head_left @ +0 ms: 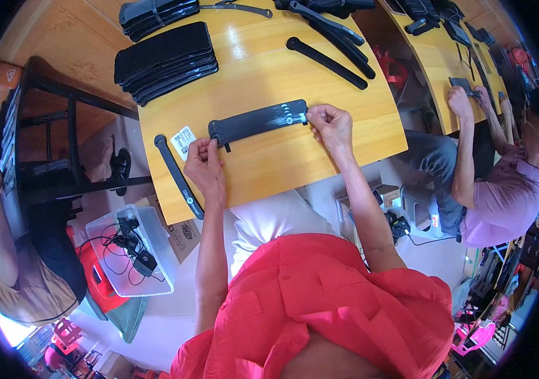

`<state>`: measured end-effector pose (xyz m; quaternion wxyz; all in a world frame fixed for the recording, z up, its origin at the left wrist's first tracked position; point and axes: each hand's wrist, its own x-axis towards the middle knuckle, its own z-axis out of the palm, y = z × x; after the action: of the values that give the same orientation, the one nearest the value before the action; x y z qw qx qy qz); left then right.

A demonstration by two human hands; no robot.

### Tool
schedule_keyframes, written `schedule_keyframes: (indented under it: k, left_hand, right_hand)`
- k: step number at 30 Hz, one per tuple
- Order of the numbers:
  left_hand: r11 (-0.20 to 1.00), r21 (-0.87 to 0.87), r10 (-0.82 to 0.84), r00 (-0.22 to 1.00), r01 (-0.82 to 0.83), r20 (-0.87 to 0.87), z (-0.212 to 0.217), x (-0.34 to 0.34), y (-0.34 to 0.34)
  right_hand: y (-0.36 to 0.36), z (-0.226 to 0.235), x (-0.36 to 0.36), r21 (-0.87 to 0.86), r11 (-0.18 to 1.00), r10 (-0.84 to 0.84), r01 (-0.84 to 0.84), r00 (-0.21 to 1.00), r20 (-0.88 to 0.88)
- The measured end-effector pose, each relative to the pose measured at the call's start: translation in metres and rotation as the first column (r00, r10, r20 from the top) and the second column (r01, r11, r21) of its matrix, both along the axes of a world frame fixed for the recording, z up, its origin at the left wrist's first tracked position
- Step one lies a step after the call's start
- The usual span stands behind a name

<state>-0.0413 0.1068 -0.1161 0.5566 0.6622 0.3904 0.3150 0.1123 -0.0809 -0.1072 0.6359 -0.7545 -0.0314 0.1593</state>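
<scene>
Pinching black straps (255,123), both grips closed: left hand (205,168) one end, right hand (335,131) other; white label (185,141) beside left hand

Strap bundle (257,122), centre of frame: black, with a pale grey fade and white marking toward its right end. Single strap (176,174), left of centre: black, white marking near its lower end. Label (185,139), left of centre: white with black print. Table (282,161), upper centre: yellow, faint wood grain. Pile (165,54), upper left: black, greyish along its edges. Strip (326,62), top right of centre: plain black. Shirt (345,278), lower centre: solid red. Bin (165,281), lower left: translucent whitish; cables (144,263) inside: black. Co-worker's shirt (503,208), right: lavender-pink.
</scene>
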Motion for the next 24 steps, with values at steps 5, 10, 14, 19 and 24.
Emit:
schedule_keyframes:
  k: [5,10,14,19,24]
  left_hand:
    - [1.000,0.011,0.007,1.000,-0.007,-0.006,0.0010,0.0012,-0.0001]
    - [1.000,0.026,0.012,0.999,-0.011,-0.039,0.0025,0.0008,0.0004]
    - [0.999,0.035,0.011,0.999,-0.009,-0.040,0.0006,0.0016,0.0008]
    - [0.999,0.038,0.018,0.999,-0.017,-0.033,0.0012,0.0012,0.0001]
    - [0.999,0.035,0.018,0.999,-0.017,-0.037,-0.0005,0.0017,0.0014]
  right_hand:
    - [0.0002,0.0020,-0.0003,-0.016,1.000,-0.002,0.002,1.000,0.006]
    - [-0.0014,-0.0031,0.0007,0.003,1.000,0.025,-0.025,1.000,0.018]
    - [-0.0014,-0.0031,0.0012,-0.013,1.000,0.019,-0.019,1.000,0.011]
    - [-0.0002,-0.0016,0.0000,-0.002,1.000,0.014,-0.014,1.000,0.025]
    - [0.0001,-0.0070,0.0014,-0.010,1.000,0.006,-0.006,0.999,0.051]
